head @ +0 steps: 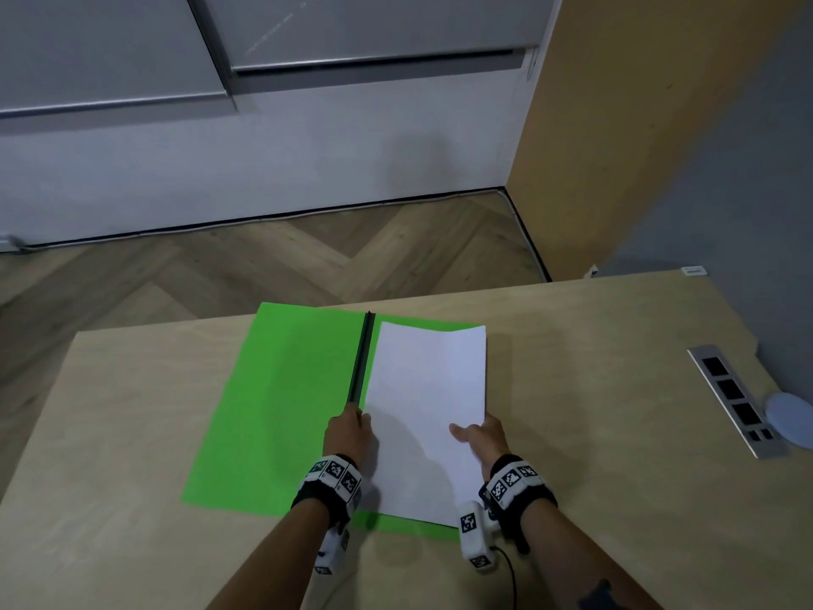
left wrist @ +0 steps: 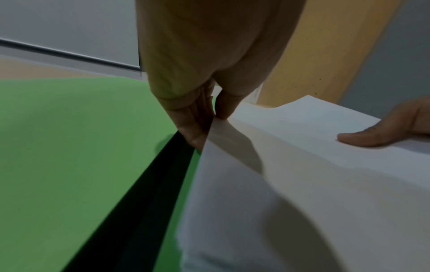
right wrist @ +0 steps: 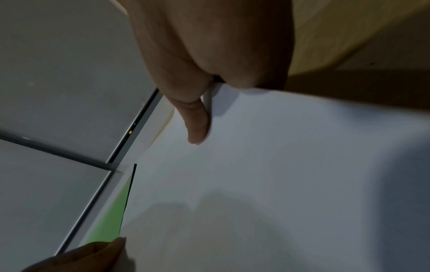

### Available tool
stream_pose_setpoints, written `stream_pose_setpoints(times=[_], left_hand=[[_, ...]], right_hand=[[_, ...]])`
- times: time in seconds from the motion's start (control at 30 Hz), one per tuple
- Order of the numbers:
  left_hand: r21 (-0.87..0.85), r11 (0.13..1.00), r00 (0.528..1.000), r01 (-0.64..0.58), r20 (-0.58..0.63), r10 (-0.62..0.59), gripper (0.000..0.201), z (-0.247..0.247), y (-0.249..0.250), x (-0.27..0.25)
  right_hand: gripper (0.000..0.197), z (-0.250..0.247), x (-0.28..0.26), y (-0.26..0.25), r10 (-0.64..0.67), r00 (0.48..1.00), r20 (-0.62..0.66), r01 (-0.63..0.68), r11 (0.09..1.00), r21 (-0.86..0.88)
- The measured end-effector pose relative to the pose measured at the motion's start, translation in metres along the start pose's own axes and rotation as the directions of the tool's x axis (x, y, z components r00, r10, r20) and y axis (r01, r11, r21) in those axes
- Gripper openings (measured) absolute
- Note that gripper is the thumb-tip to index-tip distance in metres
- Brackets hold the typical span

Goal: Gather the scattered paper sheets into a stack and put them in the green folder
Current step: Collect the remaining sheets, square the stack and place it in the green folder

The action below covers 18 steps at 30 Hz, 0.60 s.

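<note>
A green folder (head: 281,402) lies open on the wooden table, its black spine (head: 361,358) running down the middle. A stack of white paper sheets (head: 426,389) sits over the folder's right half, slightly bowed. My left hand (head: 349,431) pinches the stack's left edge beside the spine; in the left wrist view the thumb and fingers (left wrist: 197,128) close on the paper stack (left wrist: 291,184). My right hand (head: 477,435) grips the right edge with the thumb on top, and the right wrist view shows that thumb (right wrist: 197,125) lying on the sheets (right wrist: 267,174).
A metal socket strip (head: 734,398) is set into the table (head: 594,367) at the right, with a round white disc (head: 789,418) beside it. Beyond the table's far edge are herringbone floor (head: 264,257) and a white wall.
</note>
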<state>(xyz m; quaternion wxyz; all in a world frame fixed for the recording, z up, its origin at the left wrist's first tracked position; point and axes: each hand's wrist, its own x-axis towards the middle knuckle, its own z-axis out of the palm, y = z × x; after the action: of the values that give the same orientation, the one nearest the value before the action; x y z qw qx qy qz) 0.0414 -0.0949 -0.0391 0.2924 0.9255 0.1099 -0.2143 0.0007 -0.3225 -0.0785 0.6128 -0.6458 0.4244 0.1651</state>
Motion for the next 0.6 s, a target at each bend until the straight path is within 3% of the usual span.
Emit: stream_pose_setpoints(times=[0.3,0.47,0.6], left_hand=[[0.277,0.960,0.999,-0.042,0.032,0.034,0.028,-0.019,-0.003,0.010],[0.393,0.911,0.989,-0.124,-0.023,0.144,0.027,-0.021,-0.009,0.011],[0.338,0.935,0.990,-0.107,-0.046,0.130,0.024,-0.025,-0.019,0.016]], right_hand=[[0.065,0.015,0.002,-0.006,-0.093,0.995,-0.030,0.091,0.993,-0.071],[0.054,0.025,-0.004,-0.014,-0.156,0.985,-0.070,0.143,0.976,-0.163],[0.043,0.030,-0.008,-0.022,-0.175,0.982,-0.076,0.154,0.964,-0.219]])
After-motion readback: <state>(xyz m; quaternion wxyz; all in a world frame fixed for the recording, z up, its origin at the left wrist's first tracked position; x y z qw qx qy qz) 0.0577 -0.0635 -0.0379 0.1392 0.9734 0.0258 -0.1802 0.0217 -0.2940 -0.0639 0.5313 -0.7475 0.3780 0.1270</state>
